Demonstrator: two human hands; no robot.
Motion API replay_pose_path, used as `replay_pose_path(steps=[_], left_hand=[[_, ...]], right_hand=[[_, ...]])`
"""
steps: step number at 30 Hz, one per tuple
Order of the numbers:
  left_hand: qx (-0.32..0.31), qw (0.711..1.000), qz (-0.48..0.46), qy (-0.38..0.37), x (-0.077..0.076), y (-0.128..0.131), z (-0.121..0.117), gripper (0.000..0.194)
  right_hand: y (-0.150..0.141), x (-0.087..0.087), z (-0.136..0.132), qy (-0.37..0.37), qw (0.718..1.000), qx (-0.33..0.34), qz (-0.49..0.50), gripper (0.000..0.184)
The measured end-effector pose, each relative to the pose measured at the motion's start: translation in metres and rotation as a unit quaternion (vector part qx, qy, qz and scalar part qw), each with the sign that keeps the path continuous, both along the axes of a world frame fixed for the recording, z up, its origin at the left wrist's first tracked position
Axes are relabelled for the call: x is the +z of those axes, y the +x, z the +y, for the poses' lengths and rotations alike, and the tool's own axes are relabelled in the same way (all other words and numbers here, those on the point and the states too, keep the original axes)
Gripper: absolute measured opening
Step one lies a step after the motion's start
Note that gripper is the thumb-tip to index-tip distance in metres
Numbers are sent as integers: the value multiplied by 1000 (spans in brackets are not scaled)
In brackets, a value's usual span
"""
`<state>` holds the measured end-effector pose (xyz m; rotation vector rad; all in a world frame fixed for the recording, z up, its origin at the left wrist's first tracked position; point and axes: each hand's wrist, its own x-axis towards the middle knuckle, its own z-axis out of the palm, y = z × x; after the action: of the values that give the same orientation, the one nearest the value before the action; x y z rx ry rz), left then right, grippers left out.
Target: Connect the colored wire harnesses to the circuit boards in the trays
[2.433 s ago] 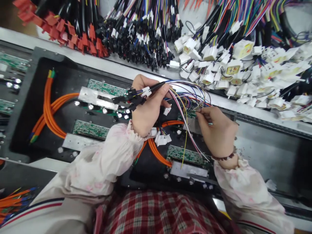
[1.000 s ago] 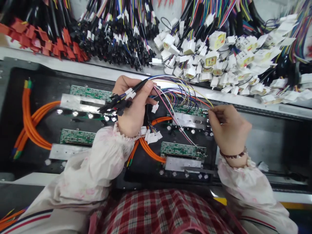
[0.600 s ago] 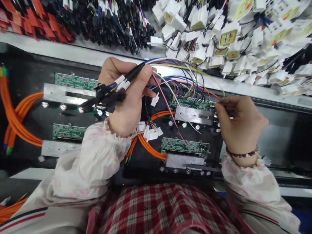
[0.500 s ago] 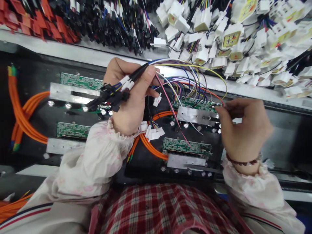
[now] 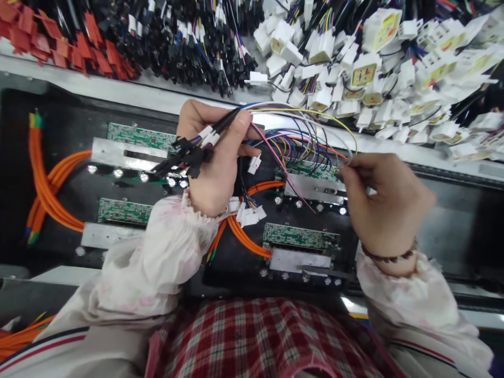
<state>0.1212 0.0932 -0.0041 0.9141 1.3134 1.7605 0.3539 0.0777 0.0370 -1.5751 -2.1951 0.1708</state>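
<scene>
My left hand (image 5: 214,163) is closed round a wire harness (image 5: 197,149) whose black and white connectors stick out to the left. Thin coloured wires (image 5: 303,134) arc from that grip toward the right. My right hand (image 5: 384,202) pinches the end of one thin wire between thumb and fingers, just above a green circuit board (image 5: 309,169) with a metal plate. A second green board (image 5: 301,236) lies below it. Small white connectors (image 5: 246,212) hang under my left wrist, beside orange cables (image 5: 244,239).
A black tray (image 5: 232,268) holds the boards. Another tray on the left carries two more green boards (image 5: 139,136) and looped orange cables (image 5: 49,178). Heaps of red (image 5: 63,37), black (image 5: 189,42) and white connectors (image 5: 370,68) line the back ledge.
My right hand has drawn one thin wire out to the right, away from the bundle, and now holds it slightly higher. The left hand keeps its grip on the harness.
</scene>
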Motion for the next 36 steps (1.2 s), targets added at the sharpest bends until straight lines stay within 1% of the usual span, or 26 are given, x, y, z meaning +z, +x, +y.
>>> replay_pose_path(steps=[2, 5, 9, 14, 19, 23, 26, 29, 32, 34, 36], left_hand=[[7, 1000, -11, 2, 1, 1, -1, 18], [2, 1000, -10, -2, 4, 2, -2, 18], [-3, 1000, -3, -17, 7, 1, -3, 17], [-11, 999, -21, -33, 4, -1, -3, 19], [-11, 999, -26, -18, 2, -1, -2, 20], [-8, 1000, -12, 7, 2, -1, -1, 17], [-21, 1000, -18, 0, 5, 0, -2, 17], [-11, 1000, -18, 2, 5, -1, -2, 17], [-13, 1000, -18, 15, 0, -3, -1, 16], [-30, 999, -13, 31, -5, -5, 0, 15], [-33, 999, -7, 39, -7, -5, 1, 15]], right_hand=[[-5, -10, 5, -8, 1000, 8, 16, 6], [-7, -21, 9, -11, 1000, -14, 16, 5], [-3, -24, 7, 2, 1000, -13, 17, 5], [-3, -26, 6, -18, 999, -19, 29, 9], [-4, -25, 7, -19, 999, -21, 26, 8], [-4, -24, 6, -26, 999, -33, 23, 8], [-4, -24, 7, -20, 999, -31, 19, 8], [-3, -23, 9, -27, 999, -26, 12, 8], [-3, -18, 6, -38, 999, -33, 9, 8], [-9, -13, 1, -20, 999, -36, 0, 12], [-19, -7, -5, -17, 1000, -1, -17, 16]])
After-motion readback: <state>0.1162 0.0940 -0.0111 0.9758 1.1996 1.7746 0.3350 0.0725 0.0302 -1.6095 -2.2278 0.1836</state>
